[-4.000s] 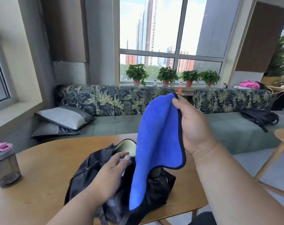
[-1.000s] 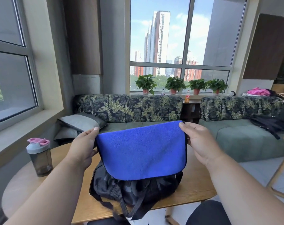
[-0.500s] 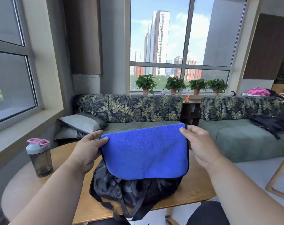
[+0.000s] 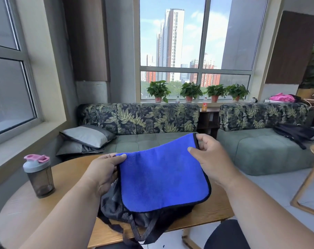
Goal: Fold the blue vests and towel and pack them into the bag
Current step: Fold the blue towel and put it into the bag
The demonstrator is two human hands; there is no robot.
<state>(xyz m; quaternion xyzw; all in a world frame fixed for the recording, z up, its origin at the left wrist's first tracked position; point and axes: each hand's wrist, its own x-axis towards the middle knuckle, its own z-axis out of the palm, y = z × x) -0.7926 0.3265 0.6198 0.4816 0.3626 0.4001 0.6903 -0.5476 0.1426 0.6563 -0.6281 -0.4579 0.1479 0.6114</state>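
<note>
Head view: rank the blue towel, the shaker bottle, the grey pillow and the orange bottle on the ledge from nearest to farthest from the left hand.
1. blue towel: pinched at its left corner by the left hand.
2. shaker bottle: on the table, to the hand's left.
3. grey pillow: on the sofa beyond the table.
4. orange bottle: on the far ledge, toward the right.

Both forearms are bare right up to the bottom edge of the view, with no sleeve or cuff showing on either. The left hand (image 4: 103, 172) wears no ring, glove or watch, and its wrist has no strap or band. The right hand (image 4: 212, 161) is just as plain, with short nails on its fingers (image 4: 204, 141). Low down on the right there is a rounded patch of black clothing (image 4: 226, 234), probably trousers over a knee.
</note>
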